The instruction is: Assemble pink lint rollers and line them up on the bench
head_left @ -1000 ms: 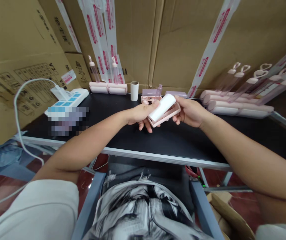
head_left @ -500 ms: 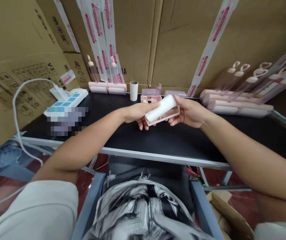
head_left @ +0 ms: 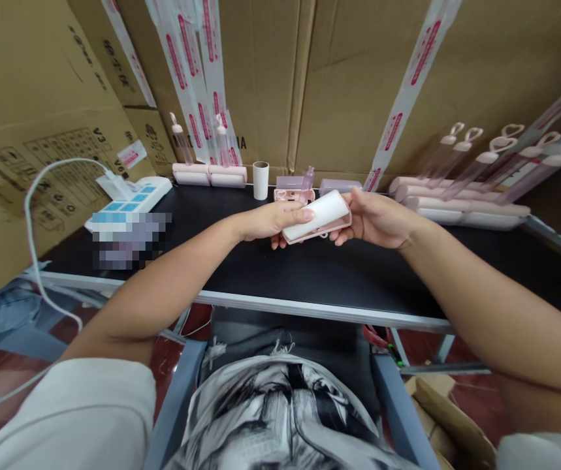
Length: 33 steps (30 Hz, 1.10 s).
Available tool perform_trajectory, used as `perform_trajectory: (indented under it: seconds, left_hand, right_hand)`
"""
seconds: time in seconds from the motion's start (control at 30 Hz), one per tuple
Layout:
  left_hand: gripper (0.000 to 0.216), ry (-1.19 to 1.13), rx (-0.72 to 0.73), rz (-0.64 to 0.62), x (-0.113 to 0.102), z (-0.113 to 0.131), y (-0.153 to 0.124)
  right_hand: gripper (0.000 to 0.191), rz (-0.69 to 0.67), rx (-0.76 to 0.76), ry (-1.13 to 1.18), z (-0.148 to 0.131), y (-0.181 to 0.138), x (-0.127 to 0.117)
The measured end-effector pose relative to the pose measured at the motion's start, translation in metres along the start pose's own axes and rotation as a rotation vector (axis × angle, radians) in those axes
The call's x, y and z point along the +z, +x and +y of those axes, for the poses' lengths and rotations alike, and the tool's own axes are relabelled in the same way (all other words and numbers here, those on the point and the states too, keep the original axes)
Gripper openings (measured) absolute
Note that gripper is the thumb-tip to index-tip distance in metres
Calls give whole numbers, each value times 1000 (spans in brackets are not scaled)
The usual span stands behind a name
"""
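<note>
A white paper roll [head_left: 320, 212] lies in a shallow pink plastic case [head_left: 318, 228], and both my hands hold this pair above the black table [head_left: 280, 274]. My left hand [head_left: 273, 223] grips the left end, thumb along the roll's lower end. My right hand [head_left: 375, 219] cups the right end, fingers under the case and thumb near the roll's top. The underside of the case is hidden.
Behind my hands lie pink case parts [head_left: 294, 194], a cardboard tube [head_left: 260, 179] and pink assembled rollers [head_left: 210, 175]. More rollers with clear handles [head_left: 461, 209] line the right. A white power strip [head_left: 130, 199] with cable sits left. Cardboard boxes [head_left: 358, 78] wall the back.
The roll and case have tilted flatter and dropped slightly in my hands, the roll settling lower into the case. Both hands stay at its ends.
</note>
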<state>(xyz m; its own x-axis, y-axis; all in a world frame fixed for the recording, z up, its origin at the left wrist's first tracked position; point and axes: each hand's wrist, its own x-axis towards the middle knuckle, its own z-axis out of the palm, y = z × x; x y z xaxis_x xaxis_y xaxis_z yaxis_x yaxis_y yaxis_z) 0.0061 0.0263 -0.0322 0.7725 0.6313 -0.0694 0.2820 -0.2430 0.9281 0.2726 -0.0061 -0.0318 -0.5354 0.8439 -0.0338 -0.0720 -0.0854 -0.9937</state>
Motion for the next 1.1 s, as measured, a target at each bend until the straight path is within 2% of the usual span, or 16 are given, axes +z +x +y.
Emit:
perform_trajectory:
  seconds: [0.37, 0.67, 0.83, 0.9, 1.0, 1.1]
  left_hand:
    - [78, 54, 53, 33, -3, -1, 2]
    - [94, 34, 107, 76, 0, 7, -1]
    - [86, 76, 142, 89, -1, 5, 1]
    - [82, 150, 171, 142, -3, 3, 1]
    - [80, 381, 263, 280, -7, 0, 0]
    - [80, 584, 349, 306, -10, -2, -1]
  right_hand:
    - [58, 73, -3, 33, -2, -2, 7]
    - [63, 95, -42, 29, -8, -6, 12]
    - [64, 92, -107, 27, -7, -8, 13]
    - [62, 90, -168, -11, -6, -9, 13]
    - [58, 83, -273, -127, -5, -10, 11]
    - [56, 88, -357, -249, -5, -10, 7]
